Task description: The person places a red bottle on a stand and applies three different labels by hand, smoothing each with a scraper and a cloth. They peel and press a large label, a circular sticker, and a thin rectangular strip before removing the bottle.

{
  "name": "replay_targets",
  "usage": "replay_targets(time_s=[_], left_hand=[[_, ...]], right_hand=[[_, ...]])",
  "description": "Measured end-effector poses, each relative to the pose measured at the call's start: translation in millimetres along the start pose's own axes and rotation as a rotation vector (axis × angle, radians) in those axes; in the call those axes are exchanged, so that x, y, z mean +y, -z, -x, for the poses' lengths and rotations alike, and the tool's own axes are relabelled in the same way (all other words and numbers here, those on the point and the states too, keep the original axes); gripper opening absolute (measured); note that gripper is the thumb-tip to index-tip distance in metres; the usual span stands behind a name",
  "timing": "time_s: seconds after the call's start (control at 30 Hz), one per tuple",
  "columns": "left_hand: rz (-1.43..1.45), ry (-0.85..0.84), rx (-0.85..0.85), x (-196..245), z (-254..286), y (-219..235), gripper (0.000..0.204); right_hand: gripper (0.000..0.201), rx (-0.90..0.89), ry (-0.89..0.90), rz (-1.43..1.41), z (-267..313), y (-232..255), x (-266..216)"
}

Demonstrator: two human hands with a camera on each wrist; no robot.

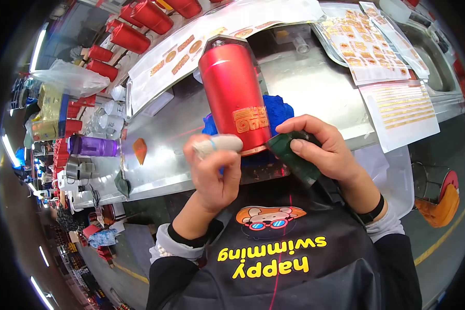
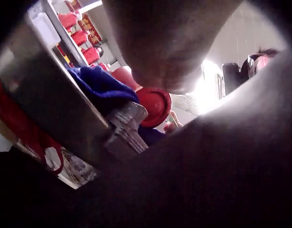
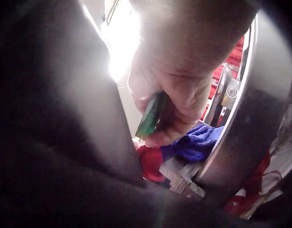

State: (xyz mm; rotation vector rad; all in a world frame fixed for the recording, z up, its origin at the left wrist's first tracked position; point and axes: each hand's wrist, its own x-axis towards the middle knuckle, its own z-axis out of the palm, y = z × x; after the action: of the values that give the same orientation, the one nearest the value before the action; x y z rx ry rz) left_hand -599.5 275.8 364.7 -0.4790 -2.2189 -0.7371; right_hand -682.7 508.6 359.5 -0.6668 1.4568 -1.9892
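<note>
A red bottle (image 1: 230, 82) lies over a bunched blue cloth (image 1: 279, 106), its dark neck pointing away from me. A gold patterned emblem (image 1: 250, 120) sits on its side near the base. My left hand (image 1: 214, 178) is at the left of the base, one finger in a whitish wrap with a blue band; that fingertip is right at the bottle, the other fingers bent. My right hand (image 1: 320, 147) pinches a dark green flat piece (image 1: 297, 160) between thumb and fingers, beside the base. In the right wrist view the green piece (image 3: 153, 116) shows edge-on.
Gold stickers cover sheets (image 1: 364, 46) on a tray at the back right; another sheet (image 1: 398, 111) overhangs the metal table's (image 1: 160, 170) edge. An orange flat piece (image 1: 139, 150) and a purple bottle (image 1: 93, 146) lie left. More red bottles (image 1: 132, 37) stand behind.
</note>
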Motion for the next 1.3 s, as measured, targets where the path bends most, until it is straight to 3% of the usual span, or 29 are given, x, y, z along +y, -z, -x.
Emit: replay_targets(time_s=[0.07, 0.17, 0.23, 0.3, 0.43, 0.53, 0.7, 0.83, 0.97, 1.07, 1.2, 1.3], left_hand=[[-0.076, -0.147, -0.097, 0.3, -1.2, 5.2, 0.033], [-0.171, -0.336, -0.114, 0.1, -9.2, 2.5, 0.035], [-0.15, -0.405, -0.183, 1.3, -16.6, 1.6, 0.034], [-0.094, -0.45, -0.206, -2.1, -18.7, -3.6, 0.033], [-0.074, -0.308, -0.221, -0.8, -16.7, 6.3, 0.032], [-0.121, -0.183, -0.117, -4.0, 1.1, 13.1, 0.031], [-0.121, -0.291, -0.191, 6.8, -19.0, 5.7, 0.032], [-0.122, -0.284, -0.201, 6.6, -18.9, 1.9, 0.029], [0.026, -0.011, -0.017, 0.0, -0.9, 0.3, 0.024], [0.076, 0.121, 0.0, 2.7, -2.7, 4.0, 0.022], [-0.113, 0.042, -0.28, 11.7, -28.3, 19.0, 0.024], [-0.098, 0.03, -0.348, 15.4, -43.4, 16.5, 0.03]], right_hand=[[0.028, 0.004, -0.021, -0.028, 0.9, 0.7, -0.1], [0.028, 0.013, 0.004, -0.046, 0.6, 0.1, 0.9], [0.029, 0.033, 0.087, 0.028, -0.8, 0.1, 8.0], [0.029, 0.014, 0.021, -0.013, -0.2, 0.3, 1.5], [0.03, 0.03, -0.043, -0.114, 2.0, 2.0, 0.1], [0.03, 0.124, -0.019, -0.118, 2.3, 3.9, 3.4], [0.025, 0.164, -0.098, -0.153, -0.3, 3.3, -0.1], [0.024, 0.181, -0.104, -0.095, -0.5, 0.2, -8.3], [0.025, 0.14, -0.05, 0.124, 3.6, -1.9, -10.9], [0.026, 0.118, -0.013, 0.251, 2.9, -5.2, -11.4], [0.024, 0.135, -0.011, 0.253, 1.1, -6.3, -11.8], [0.023, 0.147, -0.009, 0.235, -0.1, -5.4, -10.2]])
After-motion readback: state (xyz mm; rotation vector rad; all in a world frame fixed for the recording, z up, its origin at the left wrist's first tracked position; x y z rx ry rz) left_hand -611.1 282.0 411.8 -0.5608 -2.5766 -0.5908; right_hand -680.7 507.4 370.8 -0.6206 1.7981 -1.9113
